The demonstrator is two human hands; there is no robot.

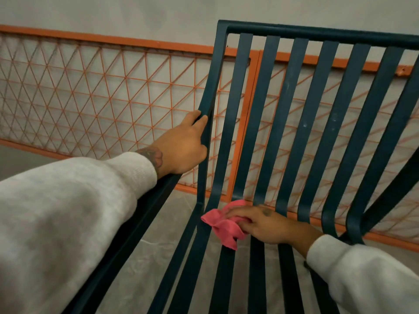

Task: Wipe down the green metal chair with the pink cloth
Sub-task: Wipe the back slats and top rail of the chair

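Head view is looking down over both arms at the green metal chair point(317, 32), which is filling the centre and right of the frame, its slatted backrest rising toward the upper right and its seat slats running down to the bottom edge. Both hands are working well apart from each other. At the middle left of the frame, the left hand point(183, 146) is gripping the outer upright of the backrest, with its fingers curling round the front edge of the bar. Lower down, just right of centre, the right hand point(260, 223) is holding the pink cloth point(223, 230) bunched up. Its fingers are lying over the top of the cloth while the thumb is closing in from below, and it is pressing the cloth against the slats where the backrest is curving into the seat. Loose corners of the cloth are sticking out to the left of and below the fingers. Pale grey sleeves point(68, 211) are covering both forearms down to the wrists. Behind the chair, an orange wire-mesh panel point(90, 98) is running across the frame against a pale wall point(113, 12). A crinkled, translucent sheet point(158, 257) is showing through the gaps between the seat slats
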